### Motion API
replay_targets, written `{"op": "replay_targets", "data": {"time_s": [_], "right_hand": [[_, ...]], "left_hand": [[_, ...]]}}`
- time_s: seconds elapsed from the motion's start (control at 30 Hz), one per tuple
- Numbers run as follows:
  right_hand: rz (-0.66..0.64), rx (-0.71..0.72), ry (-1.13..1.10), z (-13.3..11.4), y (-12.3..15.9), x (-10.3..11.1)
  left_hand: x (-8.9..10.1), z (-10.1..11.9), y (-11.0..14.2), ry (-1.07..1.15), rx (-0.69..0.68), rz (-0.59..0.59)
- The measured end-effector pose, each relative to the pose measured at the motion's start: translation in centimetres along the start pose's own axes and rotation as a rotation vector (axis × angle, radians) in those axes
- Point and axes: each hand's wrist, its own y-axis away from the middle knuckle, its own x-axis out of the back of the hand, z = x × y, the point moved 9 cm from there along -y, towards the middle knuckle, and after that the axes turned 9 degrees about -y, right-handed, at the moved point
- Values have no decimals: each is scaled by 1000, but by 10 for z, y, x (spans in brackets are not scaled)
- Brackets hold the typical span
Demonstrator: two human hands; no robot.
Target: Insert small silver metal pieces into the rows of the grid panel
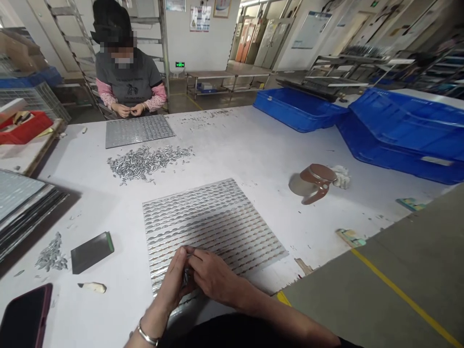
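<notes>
A square metal sheet (213, 222) stamped with rows of small leaf-shaped pieces lies on the white table (253, 154) in front of me. My left hand (173, 282) and my right hand (210, 275) meet at the sheet's near edge, fingers pinched together on a small metal piece between them. A bracelet sits on my left wrist. A heap of loose metal pieces (145, 162) lies farther back. A smaller heap of pieces (50, 256) is at the left.
Across the table a person (125, 72) handles pieces by a second sheet (137, 130). Blue crates (398, 125) stand at the right. A brown tape dispenser (315, 181), dark block (91, 251), phone (23, 316) and stacked sheets (21, 203) lie around.
</notes>
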Motion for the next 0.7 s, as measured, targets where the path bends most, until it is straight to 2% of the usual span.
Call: {"op": "replay_targets", "data": {"time_s": [0.1,0.2,0.27,0.4,0.5,0.6,0.63,0.7], "right_hand": [[75,-48,-28,4,-1,5],[201,-107,-108,14,2,18],[245,-96,-139,17,4,25],[307,-67,-281,24,10,29],[354,-165,-502,38,16,23],[325,-277,-692,55,19,15],[338,-297,-697,62,19,18],[437,-315,-585,80,17,37]], "left_hand": [[7,-1,-2,46,35,61],[-1,6,-6,8,-45,-66],[-6,8,-7,-26,-91,-155],[-7,14,-8,9,-199,-206],[-7,16,-11,44,-264,-211],[-9,12,-15,60,-250,-214],[-9,11,-15,71,-250,-209],[-7,12,-15,85,-249,-195]]}}
